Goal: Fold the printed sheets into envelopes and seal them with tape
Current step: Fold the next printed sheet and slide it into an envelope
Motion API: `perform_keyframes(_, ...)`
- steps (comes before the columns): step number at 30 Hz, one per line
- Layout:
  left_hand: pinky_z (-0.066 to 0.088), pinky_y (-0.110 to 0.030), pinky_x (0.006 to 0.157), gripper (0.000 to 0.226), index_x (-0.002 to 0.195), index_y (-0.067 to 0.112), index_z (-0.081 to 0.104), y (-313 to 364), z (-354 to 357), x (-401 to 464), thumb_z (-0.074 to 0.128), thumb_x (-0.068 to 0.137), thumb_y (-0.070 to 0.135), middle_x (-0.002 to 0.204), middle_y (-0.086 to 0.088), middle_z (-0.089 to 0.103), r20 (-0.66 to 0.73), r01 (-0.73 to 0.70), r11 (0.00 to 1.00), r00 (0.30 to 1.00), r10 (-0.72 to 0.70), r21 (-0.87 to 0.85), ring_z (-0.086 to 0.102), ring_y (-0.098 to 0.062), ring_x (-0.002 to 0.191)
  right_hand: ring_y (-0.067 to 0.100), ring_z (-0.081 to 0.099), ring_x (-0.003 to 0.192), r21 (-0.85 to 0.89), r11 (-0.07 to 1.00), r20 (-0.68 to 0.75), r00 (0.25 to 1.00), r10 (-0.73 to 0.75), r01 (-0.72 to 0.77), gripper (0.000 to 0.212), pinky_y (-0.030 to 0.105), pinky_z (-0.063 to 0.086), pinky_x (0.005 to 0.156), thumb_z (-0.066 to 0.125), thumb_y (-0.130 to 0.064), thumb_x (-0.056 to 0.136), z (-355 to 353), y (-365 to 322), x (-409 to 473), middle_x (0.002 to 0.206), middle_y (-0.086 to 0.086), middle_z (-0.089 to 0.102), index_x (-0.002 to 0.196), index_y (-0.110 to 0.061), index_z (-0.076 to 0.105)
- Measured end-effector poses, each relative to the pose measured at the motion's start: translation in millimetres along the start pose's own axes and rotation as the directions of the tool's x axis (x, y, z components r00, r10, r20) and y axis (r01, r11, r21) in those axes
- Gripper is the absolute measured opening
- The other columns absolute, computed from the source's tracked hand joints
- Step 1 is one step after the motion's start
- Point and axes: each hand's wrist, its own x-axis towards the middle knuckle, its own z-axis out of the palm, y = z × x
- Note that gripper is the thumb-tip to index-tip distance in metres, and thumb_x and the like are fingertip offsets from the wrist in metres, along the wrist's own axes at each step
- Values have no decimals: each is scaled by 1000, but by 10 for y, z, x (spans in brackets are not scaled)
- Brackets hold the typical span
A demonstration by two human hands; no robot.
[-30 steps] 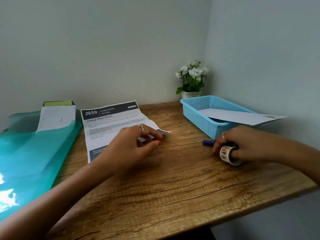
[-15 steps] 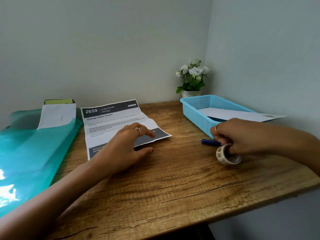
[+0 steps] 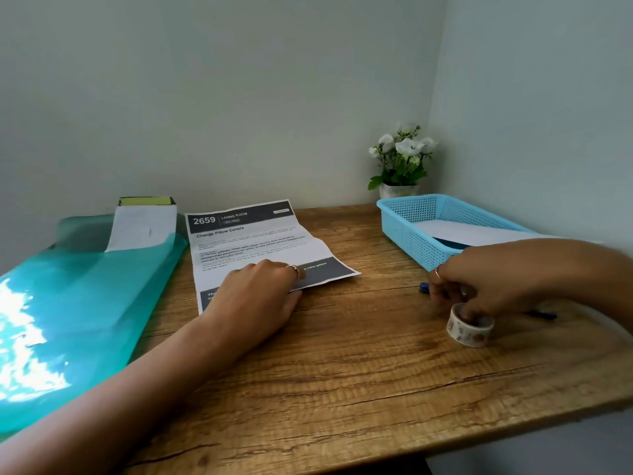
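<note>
Head view: the sheet (image 3: 260, 245) lies unfolded on the desk (image 3: 359, 371), at about 11 o'clock from the desk's middle, its printed side up and its header toward the wall. The left hand (image 3: 260, 293) rests flat on the sheet's near edge, fingers nearly straight, pinning it and gripping nothing. The right hand (image 3: 479, 286), out at 3 o'clock, has its fingers curled down into the core of the tape (image 3: 470, 324), which stands on the desk just beside the pen (image 3: 426, 288).

Judged from this, no fold has been made, so the step in hand is getting the sheet squared for its first crease. It would go best if the left palm keeps the paper from sliding on the smooth wood while the far edge is brought over to meet the near one, corners matched before the crease is pressed. The tape is better parked within reach than carried, since folding wants both hands.

Hard to tell: the right fingertips are hidden inside the roll, so whether a loose tape end is being picked is unclear. The sheet's near left corner is under the hand. The body text is too blurred to read. The tray (image 3: 411, 231) at 2 o'clock holds white paper (image 3: 479, 234), partly covered by the right arm; whether it is a finished envelope cannot be said.
</note>
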Motion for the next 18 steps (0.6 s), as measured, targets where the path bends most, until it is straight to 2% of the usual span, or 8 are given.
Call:
perform_keyframes(3,52,-35,80,31,123,26,54,15,-24,-4,39,97,35,118,1,62,3,-12,996,1000,11,93,60,-19,100,2,52,96,-7,999,-54,998,-38,38,30,25,48,84,61,-26,87,-90,-100,-4,102,-19,54,109,-42,49)
perform_keyframes(6,50,-34,78,31,124,26,53,21,-50,-2,37,99,33,115,-2,62,28,-42,984,999,37,175,61,-19,97,-1,39,103,2,991,-222,966,-132,135,36,21,37,89,62,-35,87,-195,-248,17,98,-28,39,118,-43,47)
perform_keyframes(9,48,-33,77,30,127,26,51,48,-92,-35,41,98,30,116,-3,62,26,-67,968,998,63,240,62,-20,98,0,37,112,16,972,-318,923,-218,235,38,22,32,96,59,-43,87,-333,-403,71,121,-21,41,122,-41,46)
perform_keyframes(12,49,-33,75,28,124,25,51,135,-171,-150,43,98,28,115,-4,62,38,-103,957,995,96,270,62,-21,97,6,40,121,30,970,-335,917,-216,240,38,22,32,92,55,-46,88,-477,-501,209,134,-12,43,124,-35,49)
perform_keyframes(15,52,-35,80,24,120,27,51,230,-292,-342,43,97,30,116,0,61,76,-154,966,987,141,208,61,-19,99,10,47,114,73,974,-347,921,-178,216,41,24,35,85,54,-47,89,-616,-536,432,130,-6,50,126,-29,52)
perform_keyframes(17,52,-35,83,29,119,30,52,281,-400,-466,39,97,43,120,5,60,101,-158,980,984,146,119,59,-15,102,10,52,106,143,966,-365,918,-152,217,42,25,40,85,55,-46,89,-688,-548,619,124,-4,56,125,-25,54)
perform_keyframes(18,52,-34,83,39,119,31,54,309,-458,-516,35,94,54,121,9,59,122,-127,990,985,118,67,58,-12,103,11,53,104,174,961,-376,916,-137,215,41,27,43,87,55,-46,89,-710,-543,714,123,-3,58,124,-24,55)
